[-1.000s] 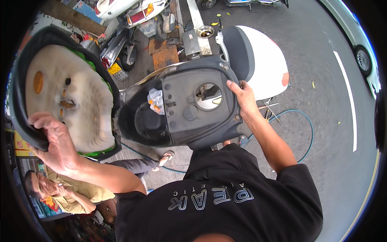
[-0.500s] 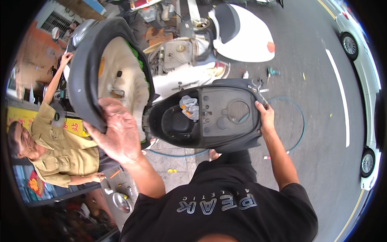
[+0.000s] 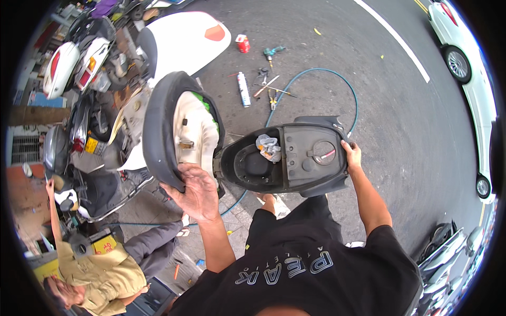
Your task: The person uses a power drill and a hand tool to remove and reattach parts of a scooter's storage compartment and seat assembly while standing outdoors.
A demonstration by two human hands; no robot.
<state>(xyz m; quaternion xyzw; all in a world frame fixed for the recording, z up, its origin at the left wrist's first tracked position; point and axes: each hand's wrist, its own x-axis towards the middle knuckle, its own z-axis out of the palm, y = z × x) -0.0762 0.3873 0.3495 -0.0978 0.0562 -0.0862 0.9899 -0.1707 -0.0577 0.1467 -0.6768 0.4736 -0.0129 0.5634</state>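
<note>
I hold a black scooter storage bucket (image 3: 316, 139) in front of me, with its padded seat (image 3: 161, 126) raised on the hinge at the left end. The seat's pale underside faces the bucket. My left hand (image 3: 197, 192) grips the seat's near lower edge, palm turned up, its fingertips partly hidden. At the bucket's right end, my right hand (image 3: 352, 157) clasps the rim, thumb on top and fingers underneath. A crumpled clear plastic bag (image 3: 269, 148) lies inside the bucket. Beneath the round opening, part of a red-and-white object (image 3: 328, 154) shows.
Beyond the bucket, a spray can (image 3: 243, 89), a red can (image 3: 242, 43), pliers (image 3: 272, 99) and a green power drill (image 3: 273, 51) lie on the asphalt by a blue hose (image 3: 357, 100). A white scooter panel (image 3: 190, 42) is behind the seat. At left is another person (image 3: 105, 271).
The bucket and seat have moved away from the partly stripped scooter, out over open asphalt. My view has turned right, bringing the ground tools into fuller sight. Both hands keep their holds.
</note>
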